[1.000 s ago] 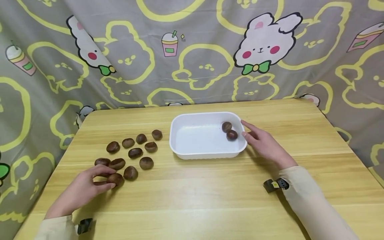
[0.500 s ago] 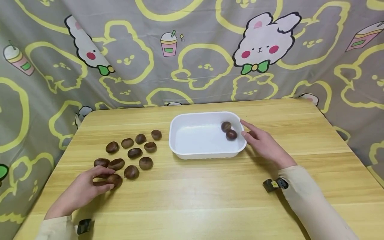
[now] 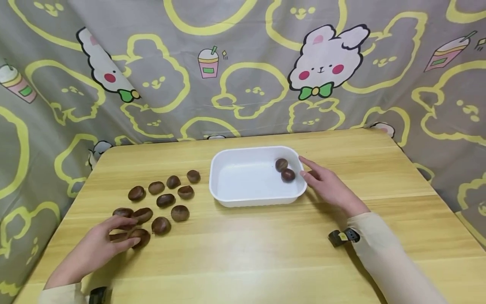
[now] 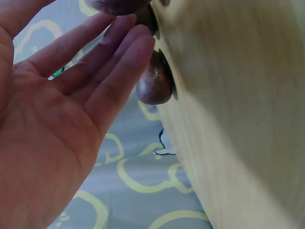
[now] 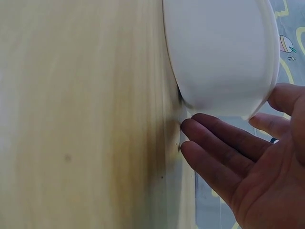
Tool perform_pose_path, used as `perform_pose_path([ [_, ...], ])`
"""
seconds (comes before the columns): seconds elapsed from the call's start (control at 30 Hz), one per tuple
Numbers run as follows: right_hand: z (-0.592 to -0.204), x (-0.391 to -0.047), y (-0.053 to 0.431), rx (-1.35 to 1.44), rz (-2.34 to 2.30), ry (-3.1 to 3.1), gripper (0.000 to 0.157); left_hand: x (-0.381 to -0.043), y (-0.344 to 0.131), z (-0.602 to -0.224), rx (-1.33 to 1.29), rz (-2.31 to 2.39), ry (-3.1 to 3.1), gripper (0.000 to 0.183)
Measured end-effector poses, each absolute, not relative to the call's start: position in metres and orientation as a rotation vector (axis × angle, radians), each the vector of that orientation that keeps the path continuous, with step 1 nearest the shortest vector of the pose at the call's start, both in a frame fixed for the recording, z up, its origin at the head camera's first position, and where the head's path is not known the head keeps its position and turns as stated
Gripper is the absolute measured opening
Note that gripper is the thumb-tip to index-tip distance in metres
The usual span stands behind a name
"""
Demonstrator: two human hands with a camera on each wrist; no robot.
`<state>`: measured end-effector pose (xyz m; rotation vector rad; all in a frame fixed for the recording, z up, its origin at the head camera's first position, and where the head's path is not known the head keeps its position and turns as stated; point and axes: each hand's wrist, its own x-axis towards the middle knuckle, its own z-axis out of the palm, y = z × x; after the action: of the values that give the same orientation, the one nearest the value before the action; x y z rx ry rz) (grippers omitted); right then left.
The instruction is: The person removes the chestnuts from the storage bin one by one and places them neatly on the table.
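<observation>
My left hand (image 3: 95, 245) is low over the left of the table and pinches a chestnut (image 3: 141, 238) between thumb and fingers. In the left wrist view, that chestnut (image 4: 119, 4) is cut off by the top edge, and another chestnut (image 4: 155, 81) lies beyond the fingertips. Several more chestnuts (image 3: 166, 200) are spread on the tabletop around it. At centre, a white plastic tray (image 3: 250, 202) has two chestnuts (image 3: 287, 175) at its right end. My right hand (image 3: 328, 183) touches the tray's right end from outside, its fingers mostly straight in the right wrist view.
The wooden table (image 3: 243, 249) ends at a grey curtain (image 3: 250, 105) printed with yellow outlines and cartoon rabbits, which hangs behind it and along both sides. A black strap device (image 3: 343, 236) sits on the right wrist.
The head view has shifted slightly, so everything appears a little lower and more to the left. My left hand stays at the same chestnut, which has shifted slightly; my right hand stays against the tray.
</observation>
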<state>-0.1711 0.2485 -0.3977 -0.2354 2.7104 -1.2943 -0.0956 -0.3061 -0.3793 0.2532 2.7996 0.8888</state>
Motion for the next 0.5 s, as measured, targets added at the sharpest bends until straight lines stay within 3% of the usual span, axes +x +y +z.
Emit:
perform_pose_path([
  [0.23, -0.399, -0.173, 0.244, -0.238, -1.300, 2.702, 0.059, -0.100, -0.294, -0.368, 0.313, 0.883, 2.992, 0.031],
  [0.5, -0.399, -0.171, 0.248, -0.229, -1.275, 2.716, 0.059, -0.133, -0.241, -0.346, 0.468, 1.189, 2.830, 0.025],
])
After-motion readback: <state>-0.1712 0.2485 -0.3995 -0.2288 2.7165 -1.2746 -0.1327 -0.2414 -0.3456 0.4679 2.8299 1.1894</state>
